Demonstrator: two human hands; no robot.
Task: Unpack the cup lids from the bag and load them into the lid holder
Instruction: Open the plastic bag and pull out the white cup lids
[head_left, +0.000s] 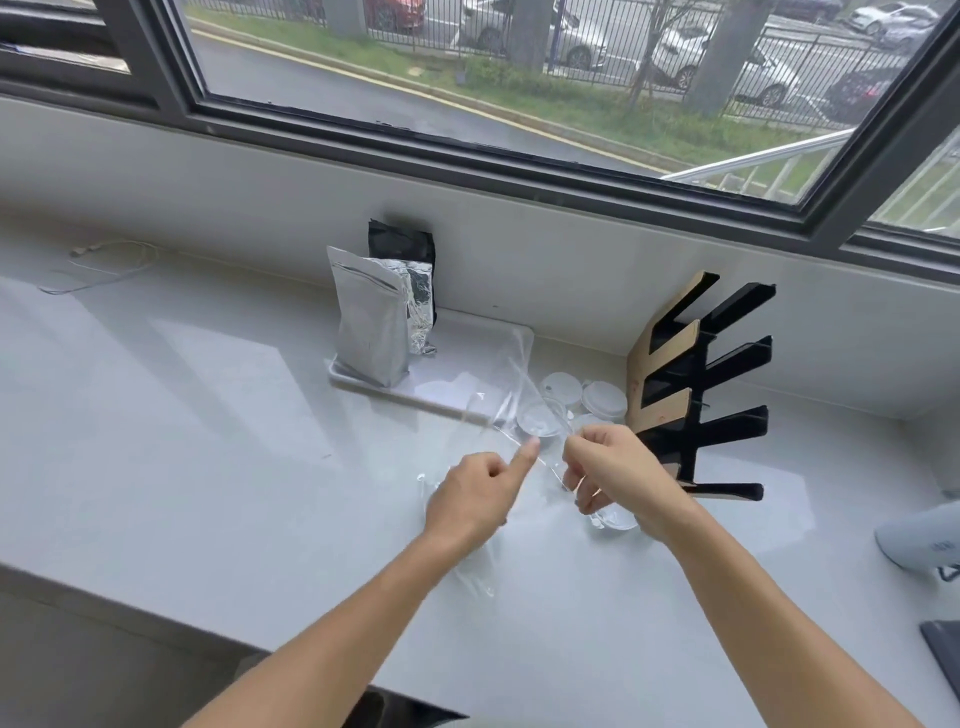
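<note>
A clear plastic bag (511, 395) is stretched between my two hands above the white counter. My left hand (475, 496) pinches its edge with the index finger pointing up-right. My right hand (613, 470) grips the other edge of the bag just right of it. A clear lid (540, 423) shows through the bag above my fingers. Two white lids (563, 389) (602, 400) lie on the counter behind. Another clear lid (615, 519) lies under my right hand. The black and cardboard lid holder (701, 384) stands at the right with its slots bare.
A white tray (457, 358) holds a silver pouch (371, 322) and a black pouch (402, 249) against the wall under the window. A thin cable (104, 265) lies at the far left. A grey object (924, 535) and a dark flat object (943, 654) sit at the right edge.
</note>
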